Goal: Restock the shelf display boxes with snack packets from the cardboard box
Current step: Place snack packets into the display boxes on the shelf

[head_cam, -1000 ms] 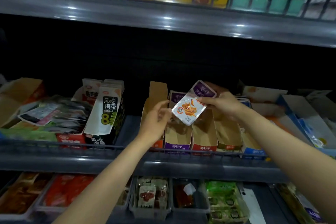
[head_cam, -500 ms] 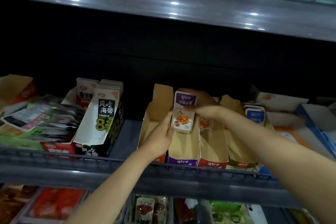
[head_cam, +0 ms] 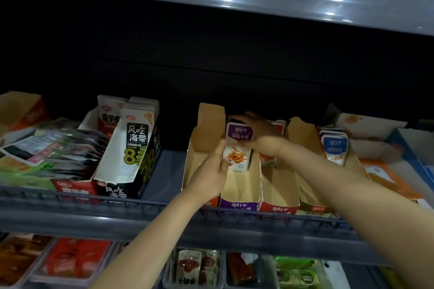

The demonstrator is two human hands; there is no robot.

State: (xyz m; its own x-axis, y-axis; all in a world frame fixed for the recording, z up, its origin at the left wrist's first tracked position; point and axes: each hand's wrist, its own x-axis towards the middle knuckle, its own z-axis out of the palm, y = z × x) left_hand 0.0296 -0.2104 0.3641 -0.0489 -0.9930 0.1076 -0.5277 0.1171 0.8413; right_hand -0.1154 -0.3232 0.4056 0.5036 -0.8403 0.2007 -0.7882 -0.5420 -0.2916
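**Purple-topped snack packet (head_cam: 238, 148) upright in a display box (head_cam: 239, 204)**

Grey metal shelf (head_cam: 141, 225) carries the purple-fronted display box at its front edge. The snack packet stands upright toward the box's back. Of the hands, the right hand (head_cam: 260, 134) grips the packet's top, and the left hand (head_cam: 209, 176) touches its left edge with straight fingers.

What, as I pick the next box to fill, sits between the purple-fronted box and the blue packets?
In the head view, two boxes: a red-fronted box and a dark-fronted box, both crossed by the right arm.
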